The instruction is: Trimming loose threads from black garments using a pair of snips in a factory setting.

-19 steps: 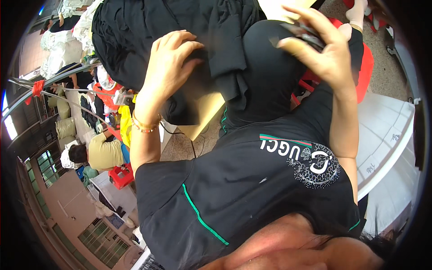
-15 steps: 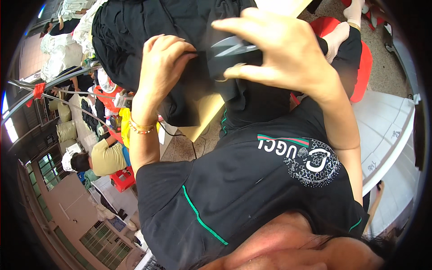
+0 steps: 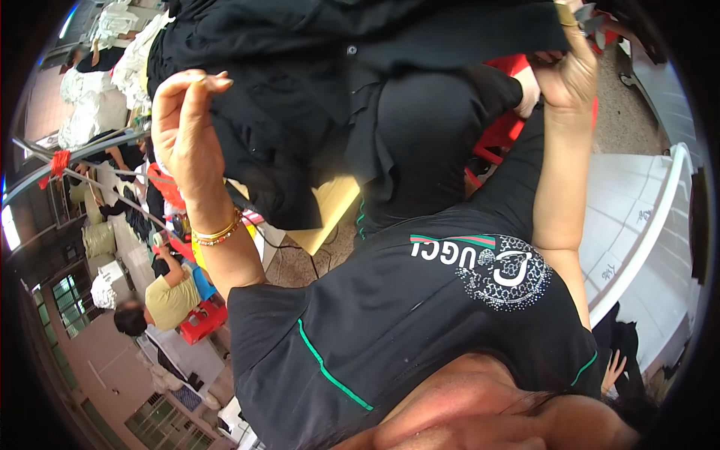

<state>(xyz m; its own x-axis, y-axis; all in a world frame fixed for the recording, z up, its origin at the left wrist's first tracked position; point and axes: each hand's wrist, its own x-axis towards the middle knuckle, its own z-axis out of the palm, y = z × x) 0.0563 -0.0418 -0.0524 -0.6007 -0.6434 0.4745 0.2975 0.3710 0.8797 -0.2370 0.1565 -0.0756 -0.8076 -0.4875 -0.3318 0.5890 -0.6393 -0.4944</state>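
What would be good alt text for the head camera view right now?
A person in a black shirt lifts a black garment with both hands: the left hand, a gold bangle at its wrist, pinches one edge, and the right hand grips the far side. Another person in a yellow top sits nearby.

Single head-worn fisheye view, tilted steeply down over wearer's chest, black T-shirt (image 3: 420, 322) filling lower frame close up, raised hands and black garment (image 3: 337, 82) near top, workshop bending along left rim
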